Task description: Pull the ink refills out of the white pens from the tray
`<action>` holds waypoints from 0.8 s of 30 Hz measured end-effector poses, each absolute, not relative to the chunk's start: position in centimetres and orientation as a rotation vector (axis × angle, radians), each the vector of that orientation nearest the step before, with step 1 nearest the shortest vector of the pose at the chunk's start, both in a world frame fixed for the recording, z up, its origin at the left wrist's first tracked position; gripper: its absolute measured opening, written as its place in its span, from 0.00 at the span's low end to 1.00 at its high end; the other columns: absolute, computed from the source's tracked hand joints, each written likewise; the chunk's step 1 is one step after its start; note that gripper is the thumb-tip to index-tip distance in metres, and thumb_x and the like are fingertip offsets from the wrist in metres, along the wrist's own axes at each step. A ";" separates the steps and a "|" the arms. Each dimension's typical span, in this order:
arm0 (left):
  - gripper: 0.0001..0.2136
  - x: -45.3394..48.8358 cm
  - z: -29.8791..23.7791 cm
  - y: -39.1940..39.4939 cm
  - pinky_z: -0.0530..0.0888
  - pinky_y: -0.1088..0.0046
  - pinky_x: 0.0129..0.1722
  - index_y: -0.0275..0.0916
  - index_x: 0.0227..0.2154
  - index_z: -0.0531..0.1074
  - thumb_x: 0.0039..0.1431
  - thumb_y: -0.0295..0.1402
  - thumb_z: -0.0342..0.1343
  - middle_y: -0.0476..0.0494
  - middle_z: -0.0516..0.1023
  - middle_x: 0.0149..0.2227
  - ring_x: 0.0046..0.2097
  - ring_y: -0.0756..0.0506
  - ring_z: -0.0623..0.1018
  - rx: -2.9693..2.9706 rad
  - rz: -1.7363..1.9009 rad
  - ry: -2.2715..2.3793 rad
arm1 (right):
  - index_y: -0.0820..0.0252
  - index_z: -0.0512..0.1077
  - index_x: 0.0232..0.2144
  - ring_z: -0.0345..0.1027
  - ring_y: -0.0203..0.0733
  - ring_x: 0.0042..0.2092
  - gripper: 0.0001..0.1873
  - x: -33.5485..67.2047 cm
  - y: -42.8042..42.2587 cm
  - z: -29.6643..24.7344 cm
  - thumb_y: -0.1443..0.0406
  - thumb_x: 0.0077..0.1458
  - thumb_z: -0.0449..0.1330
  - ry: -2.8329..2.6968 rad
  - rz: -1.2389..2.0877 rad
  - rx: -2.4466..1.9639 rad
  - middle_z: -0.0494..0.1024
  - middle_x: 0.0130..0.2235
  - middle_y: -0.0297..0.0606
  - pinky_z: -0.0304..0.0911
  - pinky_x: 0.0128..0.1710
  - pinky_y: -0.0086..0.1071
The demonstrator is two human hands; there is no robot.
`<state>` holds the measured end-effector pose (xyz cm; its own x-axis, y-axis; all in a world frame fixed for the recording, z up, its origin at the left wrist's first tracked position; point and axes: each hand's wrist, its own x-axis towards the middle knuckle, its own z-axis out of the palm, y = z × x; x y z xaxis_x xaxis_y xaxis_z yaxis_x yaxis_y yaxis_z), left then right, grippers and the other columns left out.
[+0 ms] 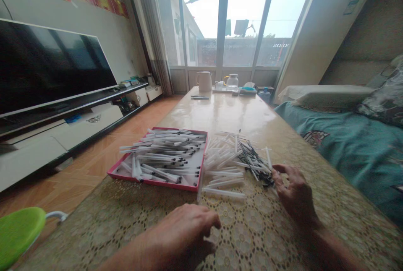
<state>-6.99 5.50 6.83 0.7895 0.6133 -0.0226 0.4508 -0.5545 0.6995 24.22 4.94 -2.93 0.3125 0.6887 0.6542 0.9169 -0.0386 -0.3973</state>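
Many dark-tipped tubes (160, 157) lie seemingly finished in the tray (203, 157) by the table's (252, 225) left edge; loose tubes (223, 193) and dark sticks (256, 160), toward the right edge, seem left. Left hand (192, 225) loosely parted, nothing visible in it; right hand (292, 191) at the sticks, pinch unclear.

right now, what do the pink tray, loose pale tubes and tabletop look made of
The pink tray: probably matte cardboard, maybe plastic, given its thin, straight walls. The loose pale tubes: likely smooth plastic, since they look translucent. The tabletop: perhaps glossy plastic covering, as it reflects window light.
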 end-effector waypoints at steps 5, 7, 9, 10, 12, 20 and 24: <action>0.07 -10.6 7.5 12.1 0.65 0.69 0.35 0.37 0.33 0.69 0.57 0.25 0.45 0.44 0.72 0.32 0.34 0.45 0.71 2.663 0.392 1.210 | 0.61 0.69 0.34 0.66 0.47 0.37 0.14 24.1 4.8 -2.7 0.58 0.53 0.51 -1.409 -0.350 -1.790 0.73 0.34 0.42 0.61 0.34 0.36; 0.08 -12.3 6.8 15.0 0.64 0.66 0.36 0.36 0.31 0.68 0.56 0.23 0.44 0.41 0.71 0.32 0.36 0.42 0.70 2.789 0.433 1.406 | 0.61 0.69 0.34 0.66 0.47 0.37 0.14 24.0 4.8 -2.6 0.58 0.53 0.51 -1.407 -0.347 -1.783 0.73 0.34 0.43 0.62 0.34 0.36; 0.09 -13.8 5.8 17.0 0.63 0.65 0.34 0.37 0.29 0.68 0.54 0.21 0.44 0.39 0.71 0.31 0.36 0.41 0.70 2.916 0.462 1.538 | 0.62 0.69 0.34 0.66 0.47 0.37 0.14 24.0 4.8 -2.6 0.58 0.54 0.51 -1.411 -0.346 -1.778 0.73 0.34 0.43 0.62 0.34 0.36; 0.09 -14.5 5.3 17.7 0.63 0.64 0.34 0.38 0.27 0.68 0.53 0.20 0.44 0.39 0.71 0.30 0.35 0.40 0.70 2.965 0.463 1.575 | 0.62 0.69 0.34 0.66 0.47 0.37 0.14 24.0 4.8 -2.6 0.58 0.54 0.51 -1.415 -0.344 -1.777 0.73 0.34 0.43 0.62 0.35 0.36; 0.09 -15.3 4.5 18.5 0.62 0.64 0.31 0.39 0.24 0.66 0.51 0.20 0.45 0.40 0.70 0.28 0.34 0.40 0.70 3.046 0.451 1.587 | 0.62 0.69 0.34 0.66 0.47 0.37 0.14 24.0 4.7 -2.6 0.58 0.54 0.51 -1.420 -0.336 -1.776 0.73 0.34 0.43 0.62 0.34 0.36; 0.09 -14.6 4.7 18.8 0.64 0.65 0.31 0.40 0.23 0.64 0.53 0.21 0.43 0.43 0.69 0.26 0.31 0.43 0.69 3.204 0.530 1.443 | 0.61 0.69 0.35 0.66 0.46 0.34 0.13 23.8 4.5 -2.3 0.58 0.54 0.51 -1.395 -0.278 -1.797 0.72 0.35 0.42 0.62 0.31 0.36; 0.06 -12.0 5.8 16.7 0.67 0.65 0.35 0.37 0.31 0.66 0.57 0.25 0.45 0.43 0.69 0.28 0.32 0.44 0.70 3.090 0.693 1.238 | 0.61 0.68 0.35 0.66 0.46 0.35 0.11 23.2 4.2 -1.9 0.60 0.54 0.52 -1.423 -0.257 -1.708 0.72 0.35 0.42 0.62 0.34 0.36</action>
<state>-12.03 16.68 5.83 0.6577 0.5986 0.4574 0.7027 -0.7062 -0.0863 23.21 4.24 -1.86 0.3239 0.6956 0.6413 0.8758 0.0359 -0.4813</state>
